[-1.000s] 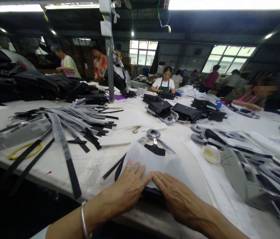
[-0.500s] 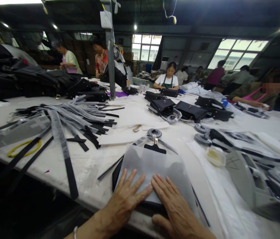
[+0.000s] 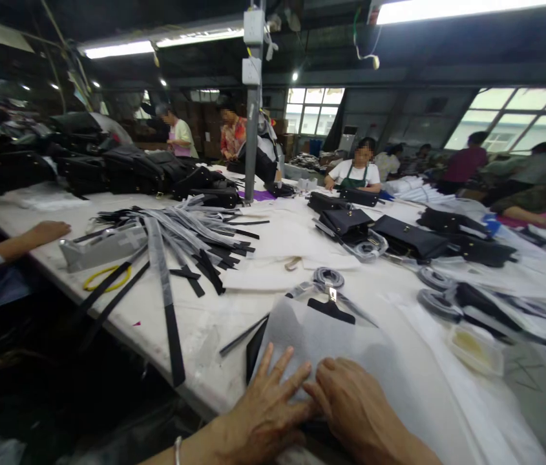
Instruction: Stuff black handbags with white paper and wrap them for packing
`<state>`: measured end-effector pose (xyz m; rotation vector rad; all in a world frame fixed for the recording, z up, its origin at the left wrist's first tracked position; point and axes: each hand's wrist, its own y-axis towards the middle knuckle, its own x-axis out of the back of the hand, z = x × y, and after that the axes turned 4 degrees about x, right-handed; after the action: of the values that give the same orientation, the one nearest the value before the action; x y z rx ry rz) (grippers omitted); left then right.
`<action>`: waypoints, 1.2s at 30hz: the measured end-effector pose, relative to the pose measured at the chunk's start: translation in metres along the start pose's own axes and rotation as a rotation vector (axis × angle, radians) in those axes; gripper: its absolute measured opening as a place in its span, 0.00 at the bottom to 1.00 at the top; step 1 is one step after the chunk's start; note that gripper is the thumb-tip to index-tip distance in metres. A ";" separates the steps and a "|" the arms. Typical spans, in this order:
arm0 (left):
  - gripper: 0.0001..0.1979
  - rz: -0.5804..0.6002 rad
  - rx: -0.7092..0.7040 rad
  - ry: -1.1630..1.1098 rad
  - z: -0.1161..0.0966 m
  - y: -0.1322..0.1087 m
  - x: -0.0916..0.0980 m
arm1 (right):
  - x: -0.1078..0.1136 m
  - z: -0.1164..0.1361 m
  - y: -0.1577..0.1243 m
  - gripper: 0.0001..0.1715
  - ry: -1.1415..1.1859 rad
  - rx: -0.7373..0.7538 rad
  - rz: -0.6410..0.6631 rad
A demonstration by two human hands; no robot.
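Observation:
A pale translucent sheet lies over a black bag piece at the table's near edge. My left hand presses on the sheet with its fingers spread. Beside it, touching, my right hand has its fingers curled in at the sheet's lower edge; what they hold, if anything, is hidden. A black tab with a metal clasp shows above the sheet, and a wrapped coiled strap lies just beyond.
Wrapped black straps, a tape dispenser and a yellow ring lie left. Black bags stand beyond. A plastic tub is at right. Another person's hand rests at the left table edge.
The view has turned left and up. My right hand's fingers, flat and spread before, are now curled near the sheet's lower edge. My left hand remains spread on the sheet.

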<state>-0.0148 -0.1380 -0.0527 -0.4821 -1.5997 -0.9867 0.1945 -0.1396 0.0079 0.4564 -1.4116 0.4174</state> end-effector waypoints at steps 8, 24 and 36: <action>0.22 -0.101 0.034 -0.264 0.007 -0.002 0.013 | -0.048 -0.029 -0.014 0.33 -0.057 0.289 -0.319; 0.03 0.043 0.092 -0.390 0.013 0.065 0.012 | -0.037 -0.027 -0.019 0.24 0.713 -0.232 -0.359; 0.07 0.021 0.014 -0.670 0.016 0.052 0.005 | -0.012 -0.028 -0.026 0.06 0.789 -0.302 -0.212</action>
<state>0.0134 -0.0967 -0.0304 -0.8813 -2.1828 -0.8388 0.2300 -0.1464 -0.0080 0.1538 -0.6328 0.1686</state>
